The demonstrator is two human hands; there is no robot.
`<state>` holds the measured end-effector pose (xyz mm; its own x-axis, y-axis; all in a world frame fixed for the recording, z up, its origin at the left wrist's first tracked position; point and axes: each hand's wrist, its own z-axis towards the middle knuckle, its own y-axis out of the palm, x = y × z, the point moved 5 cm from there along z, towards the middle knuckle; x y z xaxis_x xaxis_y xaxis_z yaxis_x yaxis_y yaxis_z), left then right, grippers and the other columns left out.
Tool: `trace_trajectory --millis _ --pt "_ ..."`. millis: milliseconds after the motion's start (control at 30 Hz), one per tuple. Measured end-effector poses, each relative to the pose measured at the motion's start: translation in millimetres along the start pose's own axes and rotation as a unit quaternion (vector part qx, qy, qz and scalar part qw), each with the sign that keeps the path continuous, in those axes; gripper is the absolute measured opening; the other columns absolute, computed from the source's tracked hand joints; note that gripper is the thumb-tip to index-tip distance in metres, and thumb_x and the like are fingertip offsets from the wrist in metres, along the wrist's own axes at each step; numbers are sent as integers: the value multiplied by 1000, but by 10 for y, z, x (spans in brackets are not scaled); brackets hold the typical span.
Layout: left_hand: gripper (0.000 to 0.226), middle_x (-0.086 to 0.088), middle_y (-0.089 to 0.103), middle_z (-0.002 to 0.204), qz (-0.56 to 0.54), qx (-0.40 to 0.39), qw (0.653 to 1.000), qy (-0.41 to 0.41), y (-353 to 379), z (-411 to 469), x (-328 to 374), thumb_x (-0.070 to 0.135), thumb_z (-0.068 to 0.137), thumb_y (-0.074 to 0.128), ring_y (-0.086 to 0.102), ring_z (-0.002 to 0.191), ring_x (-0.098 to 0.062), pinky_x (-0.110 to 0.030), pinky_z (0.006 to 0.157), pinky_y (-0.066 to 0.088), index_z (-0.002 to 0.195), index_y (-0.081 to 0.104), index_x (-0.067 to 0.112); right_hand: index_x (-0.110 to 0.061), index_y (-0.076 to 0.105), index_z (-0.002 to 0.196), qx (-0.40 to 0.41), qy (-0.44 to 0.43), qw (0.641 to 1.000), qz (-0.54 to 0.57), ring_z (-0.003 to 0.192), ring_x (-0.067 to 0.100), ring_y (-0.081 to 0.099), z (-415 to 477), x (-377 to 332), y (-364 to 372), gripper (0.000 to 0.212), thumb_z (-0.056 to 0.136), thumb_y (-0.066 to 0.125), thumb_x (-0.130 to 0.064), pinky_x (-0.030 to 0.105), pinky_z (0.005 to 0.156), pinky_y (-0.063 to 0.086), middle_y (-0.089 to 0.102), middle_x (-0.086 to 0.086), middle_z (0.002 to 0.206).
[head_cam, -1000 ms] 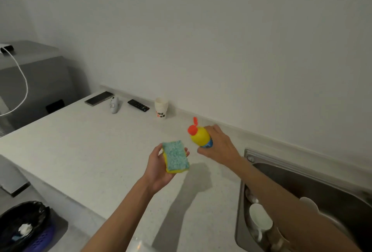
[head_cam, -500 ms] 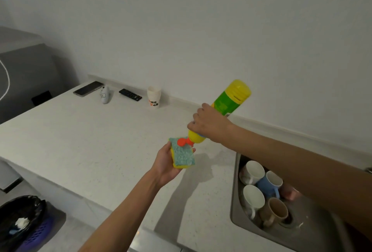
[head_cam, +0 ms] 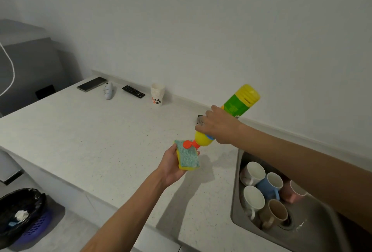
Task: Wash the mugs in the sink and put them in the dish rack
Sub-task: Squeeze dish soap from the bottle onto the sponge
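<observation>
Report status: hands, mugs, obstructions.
Left hand holds sponge. Right hand grips bottle, tipped, nozzle at sponge. Five mugs in sink. Right forearm crosses over sink.

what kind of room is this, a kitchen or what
Most likely a small kitchen or office pantry: a steel sink holding mugs, a long counter, and a stack of paper cups by the wall.

Steel sink: one. Ceramic mugs inside it: five, namely two white mugs, one blue mug, one brown mug, one pink mug. White speckled bench: one, carrying one paper-cup stack, one black remote control, one dark smartphone, one white handheld device. Also one green-and-yellow sponge, one yellow plastic bottle, one black-lined bin.
</observation>
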<state>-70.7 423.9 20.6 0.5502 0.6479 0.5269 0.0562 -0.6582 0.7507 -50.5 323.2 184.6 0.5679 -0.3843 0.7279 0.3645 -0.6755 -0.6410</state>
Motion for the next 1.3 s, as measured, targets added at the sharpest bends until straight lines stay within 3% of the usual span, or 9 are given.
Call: trace_trajectory --millis 100,167,233,300,433,633,933,1133,1300 --pt "52 -20 55 132 0 -7 1000 -1 51 -23 12 43 103 27 51 122 -34 -45 100 42 127 56 8 -22 38 126 -3 22 990 140 89 24 57 -35 85 145 58 78 68 -36 32 67 31 56 1 110" --pt "52 -19 55 134 1 -12 1000 -1 78 -51 30 44 103 25 51 124 -33 -44 99 44 124 57 8 -21 37 129 -33 47 964 260 80 22 52 -82 130 225 64 78 69 -42 29 64 33 47 -5 95" --pt "52 -19 55 134 -1 -15 1000 2 95 -76 62 44 104 24 51 125 -32 -43 97 45 125 56 9 -20 36 133 -60 63 938 336 81 21 53 -136 151 293 68 79 71 -42 31 68 42 44 -4 93" --pt "53 -18 56 134 -10 -15 1000 9 111 -95 94 44 104 24 53 123 -31 -43 96 46 130 54 10 -22 36 135 -72 67 927 361 87 22 57 -169 165 353 70 78 73 -41 36 77 51 54 0 102" --pt "52 -15 61 129 -23 -16 1000 9 156 -115 112 43 104 27 58 116 -30 -42 96 47 134 54 10 -25 32 140 -100 63 923 365 96 20 57 -159 163 462 75 79 73 -41 31 82 48 58 3 117" --pt "47 -10 59 120 -24 -38 999 18 264 -156 117 41 102 30 59 102 -23 -36 96 45 133 50 13 -22 29 144 -101 39 935 338 86 18 50 -113 138 438 76 82 70 -39 27 72 38 53 1 110" --pt "52 -11 63 123 -8 -31 999 22 216 -123 100 44 103 26 60 108 -24 -39 95 48 134 53 12 -23 34 136 -90 17 946 310 86 21 56 -81 89 425 68 81 70 -37 29 69 44 46 -2 96" --pt "54 -12 64 121 -5 -27 999 24 193 -131 83 46 103 25 62 107 -23 -37 88 54 133 54 12 -24 32 137 -80 2 966 247 84 19 52 -45 70 380 66 83 68 -37 28 66 38 57 5 112" --pt "54 -14 60 126 -11 -18 999 27 170 -140 62 47 103 25 56 114 -28 -40 96 48 132 54 13 -23 31 137 -65 1 978 200 84 20 53 0 75 332 67 83 69 -37 29 64 38 57 6 111"
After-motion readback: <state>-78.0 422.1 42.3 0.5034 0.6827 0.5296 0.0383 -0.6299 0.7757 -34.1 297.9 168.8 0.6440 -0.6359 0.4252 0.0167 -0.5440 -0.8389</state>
